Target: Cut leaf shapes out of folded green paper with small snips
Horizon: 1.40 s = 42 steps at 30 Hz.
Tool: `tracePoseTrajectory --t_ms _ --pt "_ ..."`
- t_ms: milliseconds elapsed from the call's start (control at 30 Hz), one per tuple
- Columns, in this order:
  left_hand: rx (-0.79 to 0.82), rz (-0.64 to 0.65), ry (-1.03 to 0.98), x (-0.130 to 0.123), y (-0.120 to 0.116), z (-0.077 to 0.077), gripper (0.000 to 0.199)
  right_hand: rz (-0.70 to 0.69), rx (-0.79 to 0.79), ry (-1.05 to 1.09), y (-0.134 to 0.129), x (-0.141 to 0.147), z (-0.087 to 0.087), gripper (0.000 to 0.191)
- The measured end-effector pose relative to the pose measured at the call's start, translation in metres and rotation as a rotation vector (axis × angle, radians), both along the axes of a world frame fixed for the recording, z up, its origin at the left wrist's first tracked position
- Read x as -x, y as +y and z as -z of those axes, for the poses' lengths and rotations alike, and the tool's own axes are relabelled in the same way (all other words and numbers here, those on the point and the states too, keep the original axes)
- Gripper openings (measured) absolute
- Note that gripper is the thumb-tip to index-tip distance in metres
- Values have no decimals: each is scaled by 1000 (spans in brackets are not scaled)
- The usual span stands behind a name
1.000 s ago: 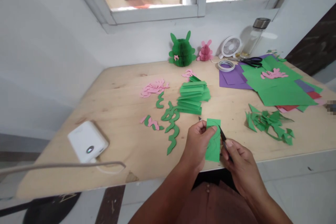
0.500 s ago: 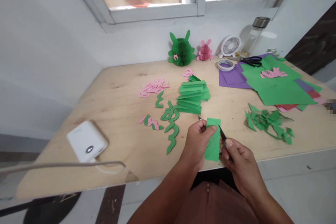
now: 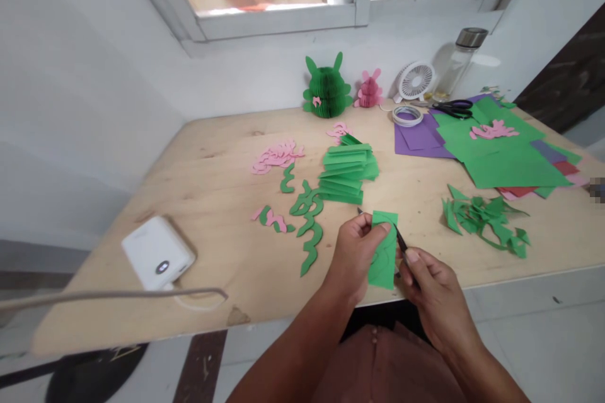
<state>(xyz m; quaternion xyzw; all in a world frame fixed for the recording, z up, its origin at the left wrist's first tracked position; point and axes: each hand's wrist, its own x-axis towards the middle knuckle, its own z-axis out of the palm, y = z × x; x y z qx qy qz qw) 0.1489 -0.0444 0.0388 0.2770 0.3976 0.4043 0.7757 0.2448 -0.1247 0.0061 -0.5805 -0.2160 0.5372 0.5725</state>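
Note:
My left hand [image 3: 355, 250] pinches a narrow green paper strip [image 3: 384, 267] upright near the table's front edge, thumb on its face. Dark curved lines are drawn on the strip. In my closed right hand [image 3: 432, 289] is a slim black pointed tool [image 3: 401, 242]. Its tip meets the strip's upper right edge; the fingers hide the rest, so its exact kind does not show. A small dark tip [image 3: 360, 211] pokes out beyond my left fingers. Wavy green cutouts [image 3: 309, 245] lie left of my hands, and a stack of folded green paper [image 3: 345, 179] sits behind them.
Green scraps [image 3: 486, 220] lie to the right, before large green sheets [image 3: 515, 164] and black-handled scissors [image 3: 454, 109]. Pink cutouts [image 3: 276, 157] lie left of the stack. Paper figures [image 3: 327, 91], a fan [image 3: 414, 82] and a bottle [image 3: 456, 69] stand behind. A white power bank [image 3: 158, 252] is at left.
The strip and both hands stay almost in place; the black tool's tip remains at the strip's edge. The view has shifted very slightly.

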Motion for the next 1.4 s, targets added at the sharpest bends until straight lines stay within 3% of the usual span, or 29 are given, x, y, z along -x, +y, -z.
tracePoseTrajectory --t_ms 667,1400 --pt "-85 46 30 1 4 1 14 -4 -4 -7 2 0 -8 47" --pt "-118 98 56 5 7 -1 12 -13 -14 -5 1 -5 0 44"
